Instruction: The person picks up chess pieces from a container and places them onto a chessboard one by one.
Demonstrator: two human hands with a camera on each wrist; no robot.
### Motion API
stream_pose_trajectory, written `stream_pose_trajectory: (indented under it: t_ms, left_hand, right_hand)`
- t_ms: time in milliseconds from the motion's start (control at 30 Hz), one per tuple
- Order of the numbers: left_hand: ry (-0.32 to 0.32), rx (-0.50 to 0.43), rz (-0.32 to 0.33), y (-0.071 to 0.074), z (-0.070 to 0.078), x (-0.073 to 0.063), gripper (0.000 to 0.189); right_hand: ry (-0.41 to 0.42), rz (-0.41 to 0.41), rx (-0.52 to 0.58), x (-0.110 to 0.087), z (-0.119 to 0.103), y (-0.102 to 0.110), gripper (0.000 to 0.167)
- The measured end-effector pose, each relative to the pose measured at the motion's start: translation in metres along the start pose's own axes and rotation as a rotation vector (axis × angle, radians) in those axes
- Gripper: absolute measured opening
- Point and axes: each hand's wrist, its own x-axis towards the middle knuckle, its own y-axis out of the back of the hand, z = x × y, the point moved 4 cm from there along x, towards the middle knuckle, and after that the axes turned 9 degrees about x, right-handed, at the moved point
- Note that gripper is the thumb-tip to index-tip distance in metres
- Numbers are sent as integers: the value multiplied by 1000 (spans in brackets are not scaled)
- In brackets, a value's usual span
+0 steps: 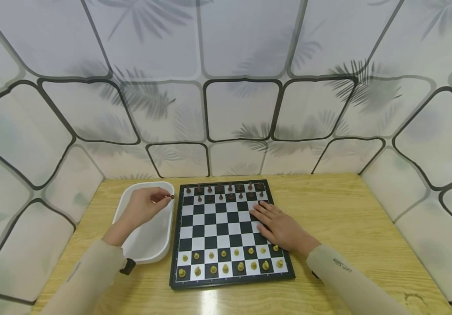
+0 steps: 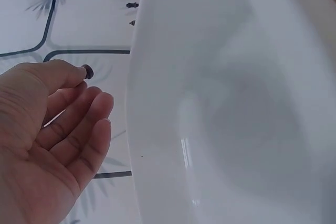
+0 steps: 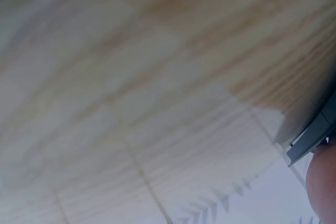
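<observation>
My left hand (image 1: 143,205) pinches a small dark red chess piece (image 1: 172,197) between thumb and index finger, above the white plastic tub's (image 1: 116,211) far right rim. In the left wrist view only a dark rounded end of the piece (image 2: 88,71) shows past the thumb. The chessboard (image 1: 226,283) lies to the right of the tub. My right hand (image 1: 282,225) rests palm down on the board's right side, fingers extended. Dark red pieces (image 1: 230,187) stand in two rows at the far side, yellow pieces (image 1: 240,266) in two rows at the near side.
The board and tub stand on a wooden table (image 1: 340,214) with light grain. A patterned fabric wall (image 1: 241,109) encloses the table at the back and on both sides. The right wrist view shows mostly blurred table surface (image 3: 157,77) and the board's dark edge (image 3: 315,135).
</observation>
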Motion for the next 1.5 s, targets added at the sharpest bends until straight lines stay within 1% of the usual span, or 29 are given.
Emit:
stream_pose_trajectory:
  t_ms: [133,300,467,633,833,1067,1133,1333,1400,1500]
  left_hand:
    - [-7,13,-6,-1,1,8,11]
    - [-5,23,-36,-5,1,17,11]
    - [0,62,-69,-14,2,27,14]
    - [-10,86,-93,-24,4,35,12]
    - [-13,121,-147,-36,5,39,12]
    - [-53,188,-168,-40,9,45,13]
    - [-48,207,-192,-40,10,46,14]
    - [3,244,-309,-47,7,51,17]
    - [0,259,-319,-50,6,52,17]
    - [-19,277,-313,-52,5,53,18]
  right_hand:
    - [-2,-2,-4,0,1,0,58]
    - [2,-3,-9,0,1,-1,58]
    - [-1,1,-9,-1,1,0,58]
    - [1,-1,-22,-1,1,0,58]
    - [-5,-11,-28,-1,1,-1,59]
    - [4,-5,-32,0,1,0,59]
    - [5,-5,-34,0,0,0,59]
    - [5,-3,-41,0,1,0,59]
    - [7,0,-42,0,1,-1,59]
    - [12,5,-44,0,2,-2,58]
